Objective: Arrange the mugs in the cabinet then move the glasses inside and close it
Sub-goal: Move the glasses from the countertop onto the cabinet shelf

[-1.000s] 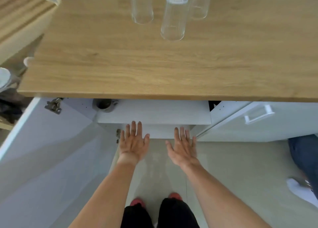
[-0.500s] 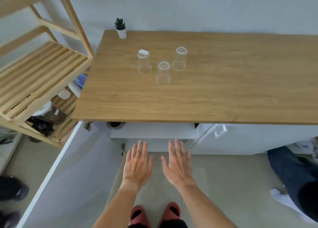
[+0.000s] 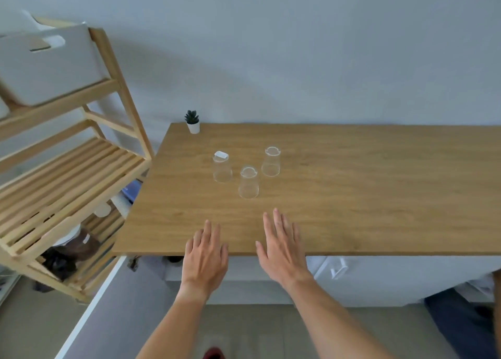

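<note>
Three clear glasses stand upside down on the wooden countertop [image 3: 379,196]: a left glass [image 3: 222,168], a nearest middle glass [image 3: 248,182] and a right glass [image 3: 271,161]. My left hand [image 3: 204,258] and my right hand [image 3: 282,250] hover flat over the counter's front edge, fingers apart, holding nothing, a short way in front of the glasses. Below the counter the cabinet stands with its left door [image 3: 113,312] swung wide and its right door [image 3: 352,274] ajar. A dark mug [image 3: 173,259] barely shows under the counter edge; the rest of the cabinet's inside is hidden.
A small potted plant [image 3: 193,122] sits at the counter's back left corner. A wooden slatted shelf rack [image 3: 62,185] stands to the left with a white box [image 3: 48,63] on top and jars below. Another person's dark trouser leg [image 3: 466,326] is at the lower right.
The view has tilted up from the cabinet to the countertop and wall. Both hands have risen from in front of the cabinet opening to the counter's front edge, still spread and empty.
</note>
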A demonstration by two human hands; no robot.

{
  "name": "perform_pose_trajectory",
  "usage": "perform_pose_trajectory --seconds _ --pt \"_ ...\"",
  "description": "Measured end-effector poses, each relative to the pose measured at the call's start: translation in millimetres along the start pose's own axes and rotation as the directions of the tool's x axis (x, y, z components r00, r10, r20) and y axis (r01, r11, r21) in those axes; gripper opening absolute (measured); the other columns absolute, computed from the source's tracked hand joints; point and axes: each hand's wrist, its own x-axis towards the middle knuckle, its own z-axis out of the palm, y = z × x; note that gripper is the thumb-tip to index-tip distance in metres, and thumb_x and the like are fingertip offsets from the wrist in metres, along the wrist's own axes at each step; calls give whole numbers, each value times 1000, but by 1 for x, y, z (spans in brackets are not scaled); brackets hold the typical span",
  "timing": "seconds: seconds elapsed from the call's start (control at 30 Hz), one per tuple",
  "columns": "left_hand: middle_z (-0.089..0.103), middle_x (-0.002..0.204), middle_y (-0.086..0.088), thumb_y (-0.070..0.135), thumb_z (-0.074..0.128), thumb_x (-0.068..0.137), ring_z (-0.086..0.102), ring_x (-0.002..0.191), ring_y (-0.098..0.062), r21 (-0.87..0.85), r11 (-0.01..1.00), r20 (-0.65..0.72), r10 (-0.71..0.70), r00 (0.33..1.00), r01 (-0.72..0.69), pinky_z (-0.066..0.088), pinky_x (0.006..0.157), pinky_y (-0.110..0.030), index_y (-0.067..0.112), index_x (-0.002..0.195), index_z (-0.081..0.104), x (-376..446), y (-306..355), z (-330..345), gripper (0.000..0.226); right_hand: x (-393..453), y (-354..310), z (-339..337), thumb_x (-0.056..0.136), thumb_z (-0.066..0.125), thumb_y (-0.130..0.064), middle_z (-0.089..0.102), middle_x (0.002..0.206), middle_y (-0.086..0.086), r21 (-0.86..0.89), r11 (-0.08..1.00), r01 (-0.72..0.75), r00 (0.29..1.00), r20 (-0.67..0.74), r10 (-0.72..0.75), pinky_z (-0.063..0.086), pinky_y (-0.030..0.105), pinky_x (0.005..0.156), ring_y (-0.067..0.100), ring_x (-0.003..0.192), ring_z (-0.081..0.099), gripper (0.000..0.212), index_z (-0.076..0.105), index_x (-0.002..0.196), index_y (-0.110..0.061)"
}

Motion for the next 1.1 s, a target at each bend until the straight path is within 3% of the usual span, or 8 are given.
perform_pose_trajectory --seconds 0.07,0.27,0.37,0.5,0.6,0.73,0.87,1.1 --pt "52 140 -19 32 59 90 57 119 -36 -13 1000 -26 -16 1000 16 49 93 -47 6 133 54 29 -5 -5 50 27 -2 -5 100 38 -44 -1 164 21 -1 1000 -8 1000 -1 8 5 52 121 37 151 5 72 8 157 -12" --pt "39 150 -17 34 46 96 48 126 -34 -26 1000 -83 0 997 -2 39 102 -45 9 142 42 121 -26 -18 52 108 -18 -10 97 50 -33 -7 163 24 4 999 -42 999 -8 42 4 49 122 38 150 3 81 0 157 -14" --pt "37 151 -15 29 48 93 49 123 -33 -28 999 -68 31 997 -33 40 100 -43 10 143 39 164 -34 -20 55 146 -27 -8 88 63 -16 -6 162 24 -2 998 -55 998 -17 55 14 47 120 40 146 14 90 5 156 -17" --pt "30 154 -15 17 55 80 54 111 -33 -18 993 -47 118 992 -119 46 91 -43 14 150 29 213 -40 -18 75 184 -34 -2 79 66 1 -3 161 26 -55 998 -41 998 35 43 29 44 112 40 137 26 97 10 154 -23" --pt "24 156 -19 12 56 79 53 114 -36 35 977 -42 212 976 -211 47 93 -44 23 151 26 240 -40 -15 79 203 -34 -1 78 67 4 13 156 24 -45 997 -61 997 45 63 38 43 104 40 129 38 87 22 149 -22" --pt "20 156 -18 13 54 84 49 118 -36 77 960 -22 272 962 -269 45 96 -42 29 150 25 265 -37 -16 74 219 -30 -4 77 72 1 42 129 13 -12 998 -64 997 46 64 46 44 90 34 110 52 71 37 135 -20" --pt "26 148 -14 9 59 82 48 115 -31 87 959 12 270 963 -270 45 93 -37 31 145 28 281 -34 -15 73 233 -29 -12 80 70 3 48 119 12 0 994 -108 992 58 108 49 44 85 34 103 57 56 42 125 -15" --pt "38 134 -12 -1 63 79 49 109 -29 -16 965 -36 262 965 -262 49 90 -35 25 132 43 289 -41 -13 63 247 -33 -13 80 68 5 48 121 15 -33 993 -117 991 68 119 50 43 87 34 103 57 60 37 128 -13"
